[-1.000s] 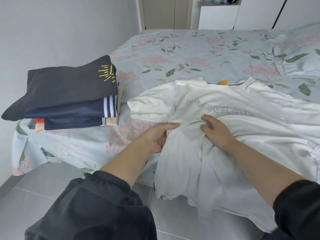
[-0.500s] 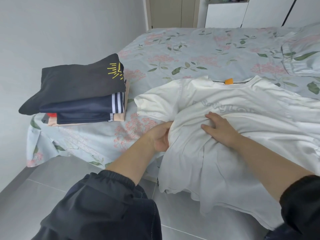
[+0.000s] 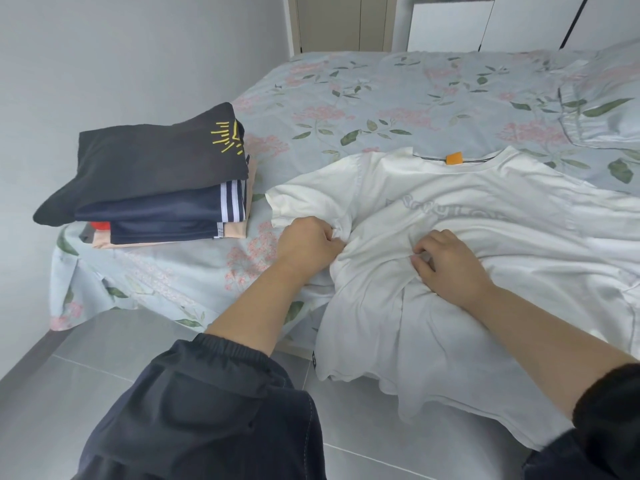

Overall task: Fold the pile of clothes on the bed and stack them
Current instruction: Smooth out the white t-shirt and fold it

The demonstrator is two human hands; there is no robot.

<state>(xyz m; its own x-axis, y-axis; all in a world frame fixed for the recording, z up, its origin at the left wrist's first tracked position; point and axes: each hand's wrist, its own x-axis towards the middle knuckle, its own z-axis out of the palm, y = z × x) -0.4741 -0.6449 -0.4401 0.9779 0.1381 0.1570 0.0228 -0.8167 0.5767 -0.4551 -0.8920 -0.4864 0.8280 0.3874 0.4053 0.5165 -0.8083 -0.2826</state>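
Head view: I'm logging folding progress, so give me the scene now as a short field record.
T-shirt: white, spread front up on the bed, hem hanging over the edge
left hand: grips bunched fabric below the sleeve
right hand: pinches fabric at the chest
stack: folded clothes at the bed's corner, black one on top
step: T-shirt not yet folded

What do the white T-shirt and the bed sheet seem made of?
White T-shirt: probably soft cotton jersey, matte; it wrinkles finely where the left hand and right hand grip it. Bed sheet: thin woven cloth, perhaps cotton, flower-printed; it drapes loosely over the corner.
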